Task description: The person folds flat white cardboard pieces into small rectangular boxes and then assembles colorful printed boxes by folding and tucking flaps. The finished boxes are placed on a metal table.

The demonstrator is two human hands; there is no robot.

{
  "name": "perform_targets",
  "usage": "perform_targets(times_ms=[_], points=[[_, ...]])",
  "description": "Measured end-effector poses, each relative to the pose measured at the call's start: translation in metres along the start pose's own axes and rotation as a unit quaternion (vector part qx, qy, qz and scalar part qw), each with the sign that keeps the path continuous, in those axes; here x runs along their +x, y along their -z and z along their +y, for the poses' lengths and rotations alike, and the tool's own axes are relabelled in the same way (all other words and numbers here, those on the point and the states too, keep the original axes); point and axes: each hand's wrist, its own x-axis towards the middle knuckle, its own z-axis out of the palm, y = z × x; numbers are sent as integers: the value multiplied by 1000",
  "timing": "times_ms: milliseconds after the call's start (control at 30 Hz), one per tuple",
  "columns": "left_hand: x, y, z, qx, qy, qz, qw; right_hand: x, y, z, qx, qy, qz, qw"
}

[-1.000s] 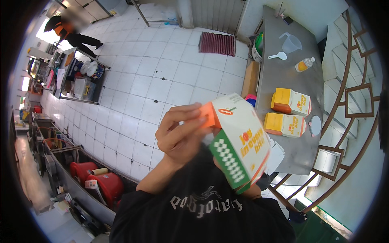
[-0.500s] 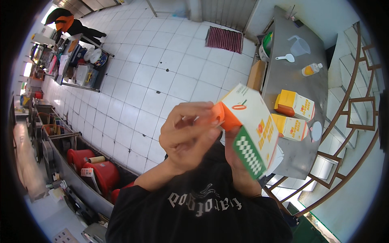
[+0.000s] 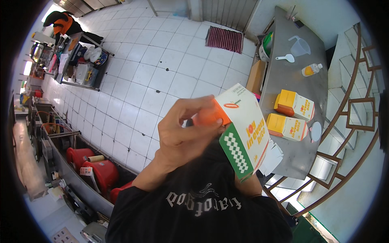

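In front of my chest is a small cardboard food box (image 3: 246,125), tilted, with a white printed face, a green side with white checks and an orange end. My left hand (image 3: 178,135) is closed at the orange flap (image 3: 219,113), thumb and fingertips pinching it; its fingers are slightly blurred. My right hand is behind the box, holding it up; only its wrist (image 3: 249,186) shows and its fingers are hidden. Two similar folded boxes, a far one (image 3: 298,106) and a nearer one (image 3: 289,127), rest on the metal table at the right.
The steel table (image 3: 279,75) also carries a bottle (image 3: 312,69), a white scoop (image 3: 285,58), a clear jug (image 3: 300,45) and a round lid (image 3: 316,131). White cardboard pieces (image 3: 272,158) show behind the box. Red buckets (image 3: 103,174) stand at left. Another person (image 3: 65,26) bends at a far cart.
The box has shifted slightly left and down. My left hand has pressed closer to the orange flap, and the right hand's visible part has slipped further behind the box.
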Motion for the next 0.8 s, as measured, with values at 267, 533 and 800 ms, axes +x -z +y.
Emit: perform_targets(times_ms=[267,533,800], points=[[17,26,-1,-96,69,-77,990,11,-4,5,-137,-73,-70,985],[12,18,1,82,-21,15,996,14,-26,-26,-280,-39,-211,936],[14,24,-15,99,-121,24,987,26,-19,-60,198,-152,-12,968]])
